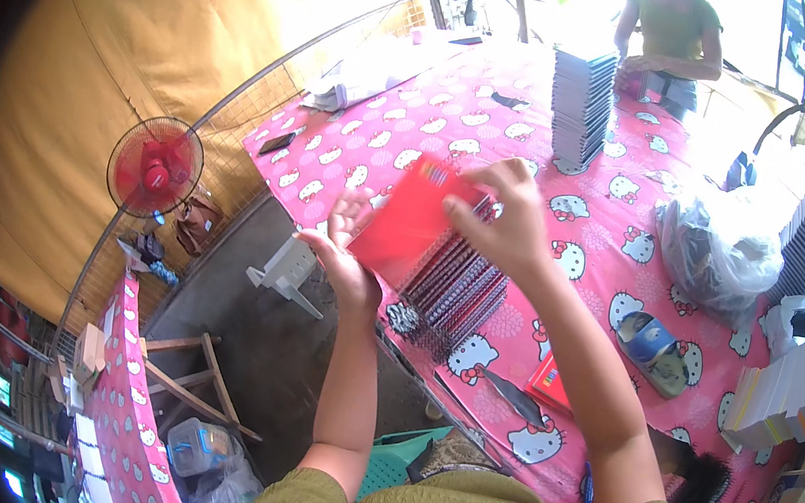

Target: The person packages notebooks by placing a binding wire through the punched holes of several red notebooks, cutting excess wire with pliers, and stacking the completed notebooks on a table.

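Note:
A thin red booklet or cover (417,218), slightly blurred, is held up over the near edge of the table. My right hand (508,214) pinches its upper right side, thumb on the red face. By the lower left edge, my left hand (349,263) is open, palm up and fingers spread; whether it touches the red cover I cannot tell. Just below and behind lies a row of spiral-bound notebooks (458,294) with dark coils, partly hidden by the cover. Another red booklet (552,383) rests under my right forearm.
On the pink patterned table (562,261) stand a tall notebook stack (579,107), a plastic bag (719,250), a blue roll (654,348) and paper stacks (792,390). A person (672,33) stands at the far side. A red fan (156,167) and white stool (289,273) are left.

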`<state>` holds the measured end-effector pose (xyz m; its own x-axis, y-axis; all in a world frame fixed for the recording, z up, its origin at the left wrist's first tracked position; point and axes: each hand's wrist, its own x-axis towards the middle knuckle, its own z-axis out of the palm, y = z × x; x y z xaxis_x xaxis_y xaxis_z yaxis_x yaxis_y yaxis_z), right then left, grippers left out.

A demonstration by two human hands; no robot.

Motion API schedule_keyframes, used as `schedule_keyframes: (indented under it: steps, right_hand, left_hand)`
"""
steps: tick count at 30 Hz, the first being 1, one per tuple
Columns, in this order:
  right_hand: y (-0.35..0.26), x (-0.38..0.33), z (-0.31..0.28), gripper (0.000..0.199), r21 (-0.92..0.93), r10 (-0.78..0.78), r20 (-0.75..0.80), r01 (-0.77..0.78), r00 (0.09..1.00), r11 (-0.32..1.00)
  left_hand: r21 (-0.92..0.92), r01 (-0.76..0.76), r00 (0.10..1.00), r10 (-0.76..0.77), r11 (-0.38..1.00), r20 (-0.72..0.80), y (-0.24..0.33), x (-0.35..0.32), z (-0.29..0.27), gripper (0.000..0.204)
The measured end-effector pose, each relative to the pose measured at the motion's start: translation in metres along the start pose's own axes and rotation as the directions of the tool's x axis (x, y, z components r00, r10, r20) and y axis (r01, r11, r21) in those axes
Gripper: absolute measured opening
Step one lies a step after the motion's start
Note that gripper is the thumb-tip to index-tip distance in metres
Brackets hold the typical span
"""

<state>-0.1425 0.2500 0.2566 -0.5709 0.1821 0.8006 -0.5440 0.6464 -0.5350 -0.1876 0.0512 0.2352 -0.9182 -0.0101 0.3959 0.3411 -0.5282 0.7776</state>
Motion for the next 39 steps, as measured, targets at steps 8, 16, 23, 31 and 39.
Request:
schedule_keyframes:
  steps: [8,16,23,31,39]
  right_hand:
    - [0.009,-0.009,0.032,0.04,0.167,0.195,0.066,-0.203,0.979,0.965]
    - [-0.015,-0.11,-0.088,0.043,-0.288,0.349,-0.014,-0.338,0.937,0.896]
    - [-0.027,-0.284,-0.163,0.056,-0.464,0.885,-0.31,-0.868,0.348,0.179]
    - [-0.013,-0.286,-0.136,0.071,-0.323,0.892,-0.344,-0.929,0.292,0.18]
    - [-0.015,-0.288,-0.136,0.049,-0.344,0.789,-0.4,-0.874,0.467,0.343]
  left_hand:
    - [0.447,-0.131,0.933,0.263,0.885,-0.246,-0.01,-0.002,0.014,0.076]
    - [0.309,-0.27,0.901,0.353,0.912,-0.254,0.037,-0.013,-0.019,0.054]
    - [-0.031,-0.662,0.712,0.64,0.749,0.289,0.03,-0.12,0.051,0.027]
    - [0.444,0.691,0.547,-0.814,0.57,0.194,-0.143,-0.201,0.043,0.058]
    - [0.892,0.018,0.574,-0.735,0.451,0.36,-0.15,-0.198,0.032,0.072]
